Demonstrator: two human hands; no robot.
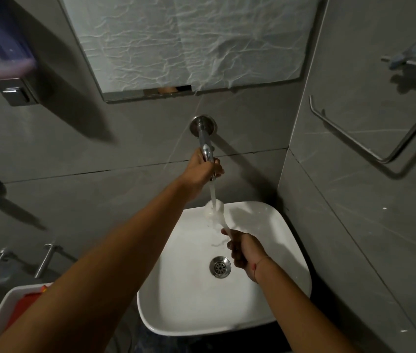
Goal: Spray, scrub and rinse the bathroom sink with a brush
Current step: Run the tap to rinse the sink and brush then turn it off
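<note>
— Sink (286, 250): white, squarish with rounded corners, tucked into the corner of grey tiled walls, at about 5 o'clock in view. Metal drain strainer (220, 267) near the middle of the basin.

— And the brush?

— Brush (214, 208), white, held over the back part of the basin, head up at 12 o'clock from the drain, right under the running water (212, 191). Handle slanting down toward 4 o'clock into the right hand (244, 253).

— State of that hand?

— Closed around the brush handle, knuckles up, thin red thread at the wrist. Positioned just right of the drain, above the basin.

— Left hand?

— Left hand (202, 171) stretched out to the chrome wall tap (205, 141), wrapped around its outer end at about 12 o'clock from the sink. Water falling straight from under the fingers onto the brush head, then splashing down into the basin.

— Tap mounted where?

— On the back wall through a round chrome plate, spout pointing toward the camera.

— Anything else around?

— Mirror (189, 47) above the tap at 12 o'clock, covered with crinkled sheeting. Soap dispenser (5, 59) at 10 o'clock with pinkish liquid at the bottom. Metal towel ring (380, 138) on the side wall at 2 o'clock, and a chrome fixture above it, blurred. Low at 8 o'clock, more chrome fittings on the wall and a white tray (0, 319) with something red inside, partly hidden by the left forearm.
</note>
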